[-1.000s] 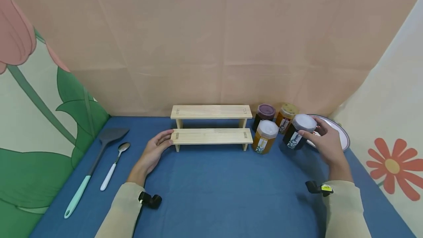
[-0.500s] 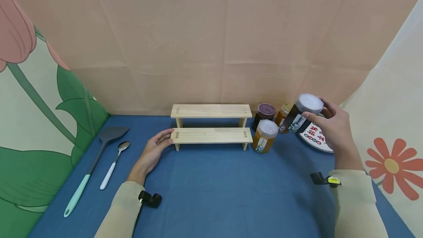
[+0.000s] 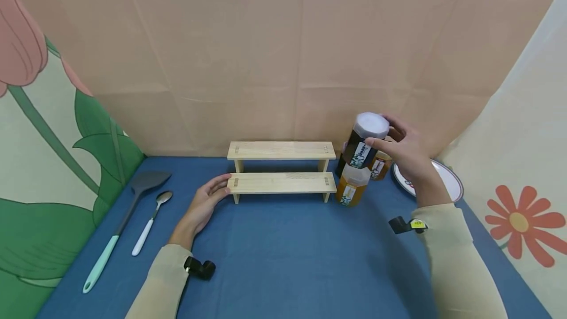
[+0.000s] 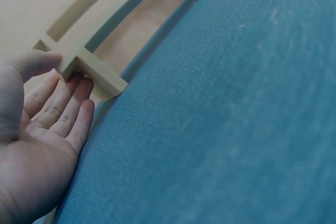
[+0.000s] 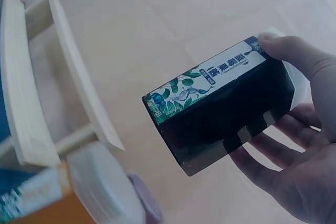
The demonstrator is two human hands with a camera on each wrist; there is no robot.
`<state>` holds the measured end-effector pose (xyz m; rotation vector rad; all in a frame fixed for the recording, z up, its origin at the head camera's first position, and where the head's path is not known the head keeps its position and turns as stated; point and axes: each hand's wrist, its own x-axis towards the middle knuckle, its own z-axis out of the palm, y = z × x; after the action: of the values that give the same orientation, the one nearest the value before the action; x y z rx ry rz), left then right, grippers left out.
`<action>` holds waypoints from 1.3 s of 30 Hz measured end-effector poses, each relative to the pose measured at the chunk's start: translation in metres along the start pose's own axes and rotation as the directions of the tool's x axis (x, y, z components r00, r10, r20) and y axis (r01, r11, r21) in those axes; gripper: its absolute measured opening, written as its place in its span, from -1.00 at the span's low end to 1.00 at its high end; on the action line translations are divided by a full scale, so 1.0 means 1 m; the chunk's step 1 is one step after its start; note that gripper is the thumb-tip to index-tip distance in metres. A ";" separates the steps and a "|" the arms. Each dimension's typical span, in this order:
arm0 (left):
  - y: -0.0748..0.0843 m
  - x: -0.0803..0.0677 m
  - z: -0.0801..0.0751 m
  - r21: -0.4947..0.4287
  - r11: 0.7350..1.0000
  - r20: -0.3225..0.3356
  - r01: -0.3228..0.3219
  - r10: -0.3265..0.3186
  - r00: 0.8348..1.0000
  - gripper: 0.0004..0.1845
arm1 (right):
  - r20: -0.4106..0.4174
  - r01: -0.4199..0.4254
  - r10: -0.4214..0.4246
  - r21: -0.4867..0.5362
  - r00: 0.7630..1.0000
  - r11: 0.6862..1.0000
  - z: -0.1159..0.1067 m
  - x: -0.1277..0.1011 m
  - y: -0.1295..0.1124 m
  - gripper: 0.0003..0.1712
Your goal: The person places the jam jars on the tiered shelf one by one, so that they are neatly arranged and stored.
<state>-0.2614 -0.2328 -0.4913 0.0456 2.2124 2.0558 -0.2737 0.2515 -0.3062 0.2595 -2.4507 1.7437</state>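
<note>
Dark white-lidded jar point(image 3: 364, 143), seemingly tilted, aloft

Soft, even light over the head view, faint shadows lying under the wooden shelf point(image 3: 281, 182). Edges bow, wide-angle. Right wrist view looks washed out, and the white-lidded jar point(image 5: 102, 190) below the fingers point(image 5: 262, 150) blurs. Left wrist view stays reasonably sharp.

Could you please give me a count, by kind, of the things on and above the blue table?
Jars: 4, namely dark jar held in the right hand, orange jar, purple-lidded jar, amber jar
Wooden racks: 1, touched by the left hand
Plates: 1
Spatulas: 1
Spoons: 1
Total: 8
</note>
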 end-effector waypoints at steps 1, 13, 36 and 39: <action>0.000 0.000 0.000 0.002 1.000 -0.001 -0.002 0.002 1.000 -0.37 | 0.018 0.012 -0.012 -0.004 1.000 1.000 0.005 0.003 0.000 -0.17; -0.001 0.006 0.004 0.008 1.000 0.001 -0.029 0.029 1.000 -0.40 | 0.145 0.066 -0.077 0.080 0.986 0.995 0.064 0.035 -0.001 -0.22; -0.001 0.003 0.010 0.023 0.999 0.014 -0.042 0.042 0.999 -0.40 | 0.256 0.085 -0.116 0.128 0.960 0.988 0.152 0.070 -0.024 -0.15; -0.001 0.002 0.009 0.023 0.999 0.015 -0.042 0.042 0.999 -0.41 | 0.269 0.067 -0.110 0.164 0.957 0.984 0.162 0.074 -0.027 -0.15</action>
<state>-0.2621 -0.2236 -0.4927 0.1099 2.2457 2.0447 -0.3408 0.0848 -0.3200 0.6619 -2.4378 1.9783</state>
